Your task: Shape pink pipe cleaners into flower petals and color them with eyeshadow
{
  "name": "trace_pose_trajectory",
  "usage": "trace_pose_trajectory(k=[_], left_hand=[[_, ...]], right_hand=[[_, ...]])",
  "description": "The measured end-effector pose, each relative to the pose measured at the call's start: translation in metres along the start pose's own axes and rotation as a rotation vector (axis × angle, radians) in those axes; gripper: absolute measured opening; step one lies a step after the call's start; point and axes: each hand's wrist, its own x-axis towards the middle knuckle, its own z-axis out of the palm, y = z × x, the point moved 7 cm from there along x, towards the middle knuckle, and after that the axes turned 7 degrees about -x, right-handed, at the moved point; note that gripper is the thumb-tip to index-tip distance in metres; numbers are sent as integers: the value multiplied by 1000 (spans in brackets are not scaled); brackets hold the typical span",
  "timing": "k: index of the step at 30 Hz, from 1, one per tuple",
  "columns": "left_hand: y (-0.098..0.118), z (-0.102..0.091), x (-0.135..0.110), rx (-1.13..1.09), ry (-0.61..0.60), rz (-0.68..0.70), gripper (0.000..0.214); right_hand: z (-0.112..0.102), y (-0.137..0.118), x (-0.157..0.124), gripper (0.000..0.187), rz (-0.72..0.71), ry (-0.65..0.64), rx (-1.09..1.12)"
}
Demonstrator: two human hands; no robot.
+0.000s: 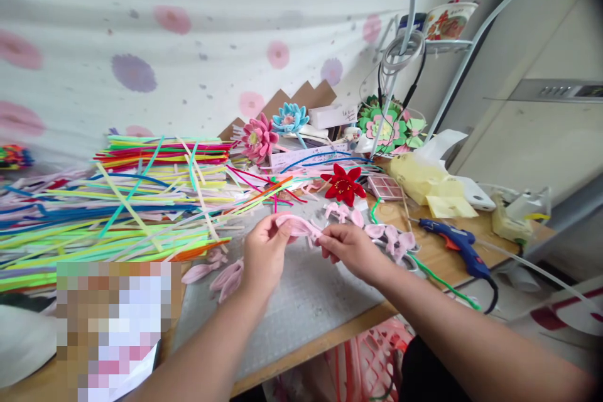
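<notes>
Above the grey cutting mat [282,326], my left hand [266,251] pinches the rounded left end of a pale pink pipe-cleaner petal [299,226]. My right hand [346,248] grips its narrow right end between thumb and fingers. Both hands are closed on this one piece. More pink looped pieces [230,279] lie on the mat just left of my left wrist. Beyond my right hand sit several small pink shaped pieces [393,239]. A red pipe-cleaner flower [345,185] stands behind the hands.
Bundles of coloured pipe cleaners [141,201] cover the left of the table. A blue glue gun [455,242] lies at the right, its cord trailing off the edge. Pink [259,138] and blue flowers [291,118] stand at the back. A pink basket [372,358] is below the table edge.
</notes>
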Motion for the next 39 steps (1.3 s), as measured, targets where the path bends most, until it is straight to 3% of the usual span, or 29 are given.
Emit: trace_pose_trajectory(k=[3,5,7,11,13,16,25,34,39], left_hand=[[-13,22,-12,-276,-155,-199,25],[-17,35,-20,-357,-262,-285,22],[-19,38,-24,-380,-283,-315,24],[-14,28,-19,-245,-246,-225,23],[-8,23,-15,-96,-243,-139,21],[-4,21,-14,89,-269,-87,22],[-13,26,-17,97,-350,-208,24],[-20,30,-24,-59,-436,-324,30],[-27,35,-28,-264,-400,-394,32]], right_hand=[[12,-3,-2,28,-11,114,132],[19,-6,-4,32,-21,169,217],[26,-10,-5,35,-36,159,262],[24,-19,-6,36,-142,130,56],[11,-19,-5,34,-152,210,-23],[-5,-15,-2,28,-126,310,69],[12,-15,7,26,-44,103,516],[19,-3,5,26,58,-9,596],[23,3,7,27,78,-6,646]])
